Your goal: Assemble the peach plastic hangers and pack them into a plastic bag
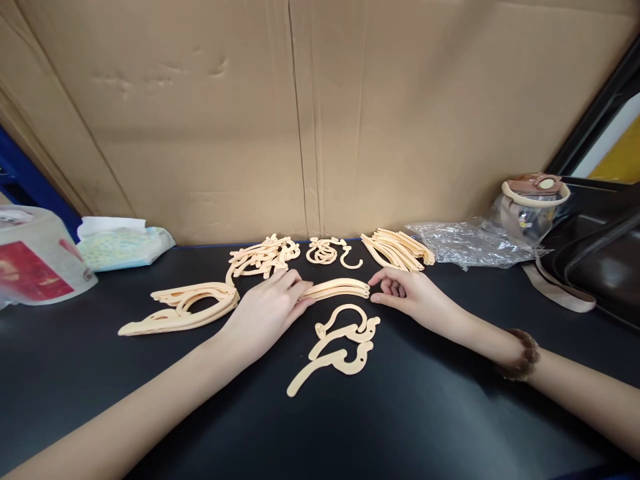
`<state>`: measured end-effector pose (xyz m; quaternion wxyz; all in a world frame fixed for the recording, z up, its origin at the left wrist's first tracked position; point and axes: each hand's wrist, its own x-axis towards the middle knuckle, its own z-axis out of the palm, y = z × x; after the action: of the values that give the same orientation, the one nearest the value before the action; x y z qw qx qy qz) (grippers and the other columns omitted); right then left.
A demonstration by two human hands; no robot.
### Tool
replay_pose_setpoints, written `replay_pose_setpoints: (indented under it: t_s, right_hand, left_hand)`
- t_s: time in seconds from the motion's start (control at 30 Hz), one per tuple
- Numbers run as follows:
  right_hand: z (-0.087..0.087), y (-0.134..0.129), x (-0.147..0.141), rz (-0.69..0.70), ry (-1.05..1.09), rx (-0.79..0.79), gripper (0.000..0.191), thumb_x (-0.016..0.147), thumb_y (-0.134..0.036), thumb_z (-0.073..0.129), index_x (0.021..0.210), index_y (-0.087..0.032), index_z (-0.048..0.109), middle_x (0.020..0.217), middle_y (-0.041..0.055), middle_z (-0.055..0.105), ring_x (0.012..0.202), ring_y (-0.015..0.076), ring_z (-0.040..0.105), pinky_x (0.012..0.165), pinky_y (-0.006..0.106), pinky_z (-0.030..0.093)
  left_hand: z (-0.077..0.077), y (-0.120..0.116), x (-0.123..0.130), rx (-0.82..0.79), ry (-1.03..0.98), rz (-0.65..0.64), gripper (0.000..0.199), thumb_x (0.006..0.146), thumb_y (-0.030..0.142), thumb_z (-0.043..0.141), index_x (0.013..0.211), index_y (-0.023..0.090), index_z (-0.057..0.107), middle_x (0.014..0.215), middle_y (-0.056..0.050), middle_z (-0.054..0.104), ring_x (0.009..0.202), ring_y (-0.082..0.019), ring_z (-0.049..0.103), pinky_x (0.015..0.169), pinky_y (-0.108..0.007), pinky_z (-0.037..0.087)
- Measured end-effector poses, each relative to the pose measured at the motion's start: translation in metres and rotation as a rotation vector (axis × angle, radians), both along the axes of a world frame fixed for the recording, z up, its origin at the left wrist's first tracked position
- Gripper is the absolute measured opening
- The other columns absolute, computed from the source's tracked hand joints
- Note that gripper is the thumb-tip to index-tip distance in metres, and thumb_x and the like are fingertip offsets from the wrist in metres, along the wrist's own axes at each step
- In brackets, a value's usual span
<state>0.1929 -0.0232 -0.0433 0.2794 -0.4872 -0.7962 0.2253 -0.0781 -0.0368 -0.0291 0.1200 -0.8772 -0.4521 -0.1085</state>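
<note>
My left hand [270,300] pinches the left end of a few curved beige plastic hanger arms [340,288] lying side by side. At their right end my right hand [413,293] has thumb and index finger apart, close to the tips; the other fingers are curled. Just in front lie a loose hanger hook [345,308] and two beige hanger pieces with curved heads [353,363]. Left of my left hand rests a stack of joined hanger parts [195,307].
Along the back are a pile of small hanger pieces [265,257], several hooks [323,252] and a bundle of hanger arms [397,250]. Clear plastic wrap [460,243] and a strapped bottle [533,207] stand right; a tissue pack [125,247] and tub [40,257] left. Cardboard [225,133] stands behind.
</note>
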Motion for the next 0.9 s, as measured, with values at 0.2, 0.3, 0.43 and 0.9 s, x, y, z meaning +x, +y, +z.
replay_pose_setpoints:
  t_s: [0.2, 0.3, 0.43, 0.9]
  right_hand:
    - [-0.002, 0.003, 0.003, -0.004, -0.056, 0.005, 0.036, 0.088, -0.043, 0.057, 0.116, -0.020, 0.061, 0.070, -0.0034, 0.054, 0.059, 0.0124, 0.048, 0.058, 0.027, 0.039]
    - [-0.003, 0.003, 0.003, -0.006, -0.102, 0.017, 0.040, 0.090, -0.044, 0.055, 0.121, -0.019, 0.061, 0.070, -0.0028, 0.056, 0.058, 0.0128, 0.048, 0.057, 0.027, 0.037]
    - [-0.001, 0.001, 0.002, -0.029, -0.154, 0.036, 0.038, 0.090, -0.045, 0.054, 0.116, -0.019, 0.066, 0.066, -0.0019, 0.058, 0.058, 0.0138, 0.050, 0.055, 0.027, 0.034]
    - [0.012, -0.004, 0.002, -0.144, -0.083, 0.097, 0.023, 0.087, -0.037, 0.052, 0.085, -0.021, 0.068, 0.065, -0.0011, 0.061, 0.057, 0.0141, 0.051, 0.054, 0.026, 0.034]
  left_hand:
    - [-0.001, 0.003, -0.006, -0.037, -0.110, 0.075, 0.029, 0.098, 0.030, 0.043, 0.116, 0.015, 0.061, 0.110, -0.008, 0.063, 0.100, -0.025, 0.063, 0.079, -0.035, 0.054]
    - [-0.002, 0.003, -0.005, -0.073, -0.143, 0.074, 0.029, 0.099, 0.030, 0.040, 0.114, 0.018, 0.062, 0.109, -0.006, 0.063, 0.097, -0.023, 0.064, 0.078, -0.034, 0.054]
    - [-0.002, 0.000, -0.005, -0.110, -0.156, 0.044, 0.031, 0.100, 0.031, 0.035, 0.112, 0.021, 0.062, 0.108, -0.004, 0.063, 0.099, -0.021, 0.063, 0.081, -0.034, 0.053]
    - [0.013, 0.002, -0.017, -0.132, -0.082, -0.009, 0.038, 0.098, 0.042, 0.039, 0.125, 0.021, 0.054, 0.121, -0.007, 0.061, 0.108, -0.025, 0.061, 0.088, -0.038, 0.051]
